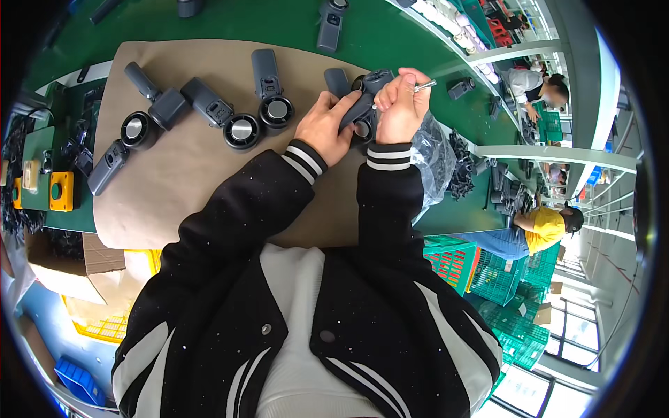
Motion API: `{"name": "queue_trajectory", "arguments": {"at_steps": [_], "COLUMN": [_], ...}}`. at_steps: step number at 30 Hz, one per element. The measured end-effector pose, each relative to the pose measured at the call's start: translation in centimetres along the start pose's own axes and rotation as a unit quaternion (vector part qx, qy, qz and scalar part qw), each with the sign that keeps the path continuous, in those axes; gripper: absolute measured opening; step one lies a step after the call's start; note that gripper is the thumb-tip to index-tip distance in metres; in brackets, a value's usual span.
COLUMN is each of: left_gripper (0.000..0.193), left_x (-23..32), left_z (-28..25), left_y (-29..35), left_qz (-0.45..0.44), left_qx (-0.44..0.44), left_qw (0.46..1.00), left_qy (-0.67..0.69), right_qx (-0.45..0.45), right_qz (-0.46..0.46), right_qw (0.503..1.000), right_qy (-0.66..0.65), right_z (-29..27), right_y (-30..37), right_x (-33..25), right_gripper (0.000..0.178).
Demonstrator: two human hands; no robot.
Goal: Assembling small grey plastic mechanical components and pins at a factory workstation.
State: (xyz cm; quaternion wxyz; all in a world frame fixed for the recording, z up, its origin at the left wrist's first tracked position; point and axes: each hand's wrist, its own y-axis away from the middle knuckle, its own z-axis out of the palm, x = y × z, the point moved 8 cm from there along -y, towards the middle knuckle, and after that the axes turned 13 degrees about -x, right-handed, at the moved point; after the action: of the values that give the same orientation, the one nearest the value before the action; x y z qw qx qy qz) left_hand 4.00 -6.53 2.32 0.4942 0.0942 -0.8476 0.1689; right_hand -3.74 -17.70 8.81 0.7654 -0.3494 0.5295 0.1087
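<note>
My left hand (323, 127) is closed round a dark grey handheld gimbal (361, 110), over the right part of a brown paper sheet. Against the gimbal's right side, my right hand (398, 111) is closed on a slim silvery metal tool (424, 86). The tool's end sticks out to the right; its other end is hidden by my fingers. Several similar gimbals lie left of my hands, among them one gimbal (266, 73) with a round, silver-centred head, another gimbal (209, 104) and a folded-out gimbal (166, 108) further left.
The brown paper sheet (167, 191) covers part of the green table (230, 17). Right of my hands are a clear plastic bag (433, 157) and a pile of small black parts (460, 167). A yellow button box (61, 191) stands at left. Green crates (496, 282) and a person in yellow (547, 228) are at right.
</note>
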Motion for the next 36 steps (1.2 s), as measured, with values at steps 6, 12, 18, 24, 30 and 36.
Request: {"name": "queue_trajectory", "arguments": {"at_steps": [6,12,18,24,30,36], "left_gripper": [0.056,0.056,0.056,0.057,0.057,0.059], "left_x": [0.1,0.5,0.1,-0.2,-0.1,0.0], "left_z": [0.0,0.0,0.2,0.5,0.6,0.6], "left_y": [0.0,0.0,-0.1,-0.1,-0.2,-0.1], "left_qz": [0.030,0.026,0.011,0.009,0.008,0.007], "left_qx": [0.007,-0.002,-0.015,-0.027,-0.025,-0.033], "left_qw": [0.999,0.999,0.996,0.995,0.995,0.995], "left_qy": [0.017,0.036,0.082,0.094,0.097,0.095], "right_qx": [-0.020,-0.040,0.037,0.058,0.070,0.053], "right_qz": [0.039,0.058,0.006,-0.001,-0.022,-0.058], "right_qw": [0.999,0.997,0.999,0.998,0.997,0.996], "right_qy": [-0.002,0.003,-0.025,-0.036,-0.033,0.030], "right_z": [0.4,0.4,-0.7,-0.3,-0.8,0.2], "right_y": [-0.6,-1.0,-0.3,0.1,0.5,0.9], "right_x": [-0.2,-0.1,-1.5,-2.6,-2.3,-2.7], "right_gripper": [0.010,0.009,0.012,0.012,0.011,0.009]}}
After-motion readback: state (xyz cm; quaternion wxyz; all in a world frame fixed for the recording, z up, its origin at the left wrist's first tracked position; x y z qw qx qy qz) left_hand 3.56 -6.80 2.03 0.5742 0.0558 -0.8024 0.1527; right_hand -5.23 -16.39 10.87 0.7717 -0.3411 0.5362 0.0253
